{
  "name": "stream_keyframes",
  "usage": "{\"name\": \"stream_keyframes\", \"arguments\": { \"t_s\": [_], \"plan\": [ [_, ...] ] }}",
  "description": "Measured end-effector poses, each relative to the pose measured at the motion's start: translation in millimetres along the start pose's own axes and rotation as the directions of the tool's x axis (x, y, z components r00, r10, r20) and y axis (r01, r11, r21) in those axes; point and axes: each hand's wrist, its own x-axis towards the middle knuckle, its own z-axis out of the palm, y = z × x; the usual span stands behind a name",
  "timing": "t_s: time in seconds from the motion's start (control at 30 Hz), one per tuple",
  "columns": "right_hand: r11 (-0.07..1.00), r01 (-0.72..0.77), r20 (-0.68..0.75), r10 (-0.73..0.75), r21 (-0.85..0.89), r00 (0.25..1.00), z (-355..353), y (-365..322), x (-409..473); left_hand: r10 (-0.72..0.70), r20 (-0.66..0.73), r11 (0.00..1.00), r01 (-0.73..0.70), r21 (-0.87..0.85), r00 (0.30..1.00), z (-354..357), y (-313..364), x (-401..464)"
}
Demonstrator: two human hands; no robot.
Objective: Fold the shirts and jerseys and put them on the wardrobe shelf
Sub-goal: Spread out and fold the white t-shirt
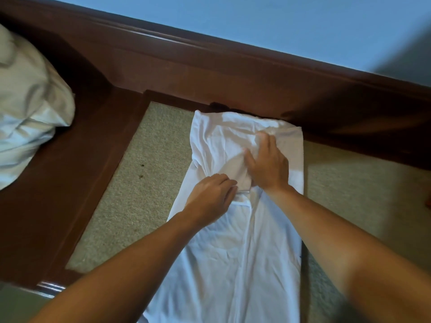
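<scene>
Your 2 hands work a thin, creased white shirt laid lengthwise on coarse beige carpet. Your left hand pinches a fold with curled fingers; your right hand presses flat, fingers straight, beside glossy dark wood.

Both bare forearms reached forward from the lower edge of the view, converging toward the middle. The left hand lay knuckles up, its fingers curled and pinching at the tips. The right hand lay palm down just beyond it, fingers extended and slightly spread, pressing flat.
</scene>
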Motion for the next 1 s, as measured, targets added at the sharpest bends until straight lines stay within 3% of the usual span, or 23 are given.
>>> {"name": "stream_keyframes", "arguments": {
  "t_s": [0.1, 0.2, 0.3, 0.43, 0.5, 0.63, 0.77, 0.87, 1.0],
  "plan": [
    [0.983, 0.162, 0.156, -0.147, -0.091, 0.977, 7, 1, -21, -0.033, -0.142, 0.998, 0.040, 0.049, 0.989, -12, -2, -13],
    [0.991, 0.083, 0.242, -0.056, -0.105, 0.969, 3, -12, -28, -0.230, -0.191, 0.964, 0.251, 0.093, 0.954, -27, -3, -38],
    [0.994, 0.105, 0.217, -0.095, -0.037, 0.972, -7, -42, -43, -0.490, -0.120, 0.854, 0.503, 0.134, 0.863, -47, -1, -75],
    [0.998, 0.057, 0.449, -0.055, 0.010, 0.892, -11, -93, -89, -0.762, 0.089, 0.646, 0.742, 0.179, 0.641, -73, 17, -119],
    [0.999, -0.040, 0.564, 0.037, -0.007, 0.825, -1, -113, -111, -0.788, 0.137, 0.615, 0.759, 0.213, 0.600, -81, 25, -135],
    [0.942, -0.337, 0.610, 0.266, 0.001, 0.746, 14, -134, -133, -0.784, 0.183, 0.621, 0.739, 0.263, 0.594, -92, 31, -157],
    [0.788, -0.566, 0.587, 0.345, 0.243, 0.732, 8, -144, -137, -0.738, 0.158, 0.672, 0.695, 0.255, 0.656, -95, 36, -171],
    [0.665, -0.619, 0.542, 0.363, 0.419, 0.758, -3, -150, -140, -0.729, 0.197, 0.684, 0.690, 0.237, 0.655, -100, 40, -181],
    [0.710, -0.563, 0.438, 0.383, 0.424, 0.813, -20, -150, -147, -0.679, 0.310, 0.722, 0.683, 0.116, 0.665, -107, 50, -199]
  ]
}}
